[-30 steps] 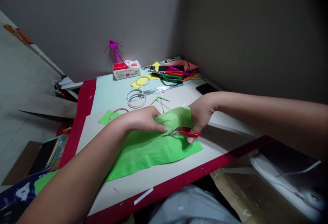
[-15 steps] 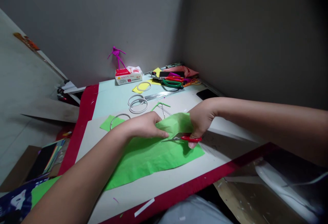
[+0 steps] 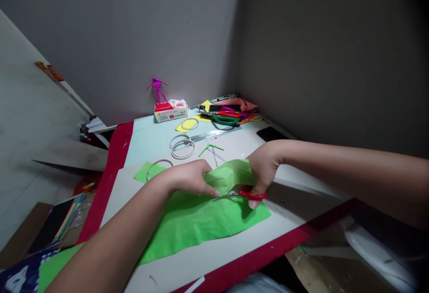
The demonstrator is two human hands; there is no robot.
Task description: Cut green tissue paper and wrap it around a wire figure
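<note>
Grey walls point(image 3: 187, 25) back a pale surface point(image 3: 144, 136), where a green sheet point(image 3: 204, 226) lies across the near part. The left hand point(image 3: 194, 177) pinches its raised fold; the right hand's point(image 3: 263, 168) grip is closed around red-handled scissors point(image 3: 253, 195), blades at the sheet. Beyond are pale rings point(image 3: 182, 158), then a box point(image 3: 171, 113) bearing a purple figure point(image 3: 156, 84).

Both forearms point(image 3: 124, 230) are bare and slender, tapering to narrow wrists point(image 3: 279, 153); the left hand point(image 3: 191, 177) and right hand point(image 3: 263, 169) are bare too, with slim thumbs point(image 3: 210, 190). At the bottom edge shows a pale grey-blue garment point(image 3: 258, 285), softly creased, though too cropped to tell its kind.
</note>
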